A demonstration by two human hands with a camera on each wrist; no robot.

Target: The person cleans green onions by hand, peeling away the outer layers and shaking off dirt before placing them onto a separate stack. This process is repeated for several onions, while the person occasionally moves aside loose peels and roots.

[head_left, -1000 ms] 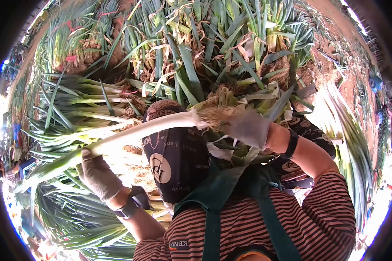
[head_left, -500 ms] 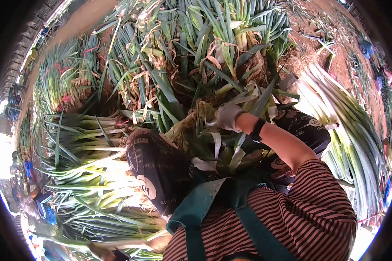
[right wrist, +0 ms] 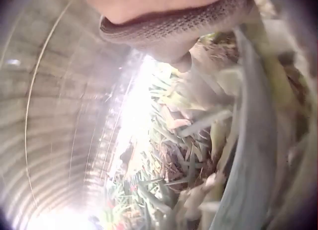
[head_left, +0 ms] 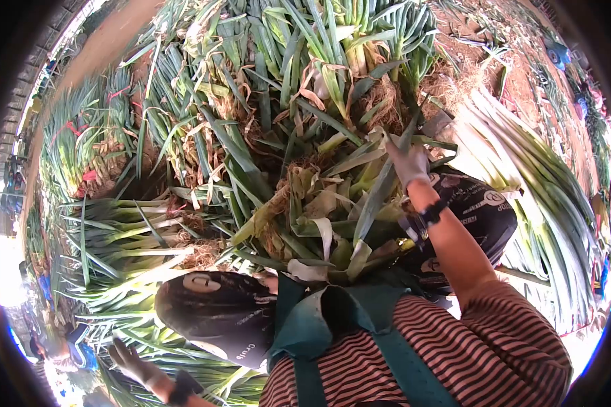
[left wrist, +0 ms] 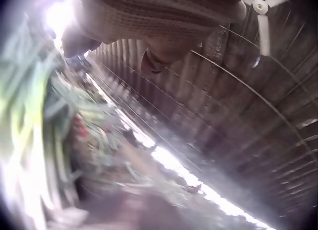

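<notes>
At the lower left, my gloved left hand (head_left: 134,363) has its fingers spread and holds nothing, over green leek leaves (head_left: 204,381). My gloved right hand (head_left: 409,163) reaches over the heap of untrimmed leeks (head_left: 319,203), fingers extended beside a broad leaf (head_left: 380,193); whether they touch it cannot be told. In the left wrist view the glove (left wrist: 149,21) is near the top, with leaves (left wrist: 30,116) blurred at the left. In the right wrist view the glove (right wrist: 174,41) is above the leek heap, and a wide leaf (right wrist: 253,140) runs down past it.
Cleaned leeks lie in a pile (head_left: 543,197) on the right, and others with roots (head_left: 122,230) on the left. Tied upright bundles (head_left: 81,142) stand behind. Dark printed covers lie over both knees (head_left: 214,312). Bare soil (head_left: 523,88) shows at the upper right.
The long white leek has left my hands; my left hand swung down to the lower left and let it go. My right hand moved from the root end to the right side of the heap.
</notes>
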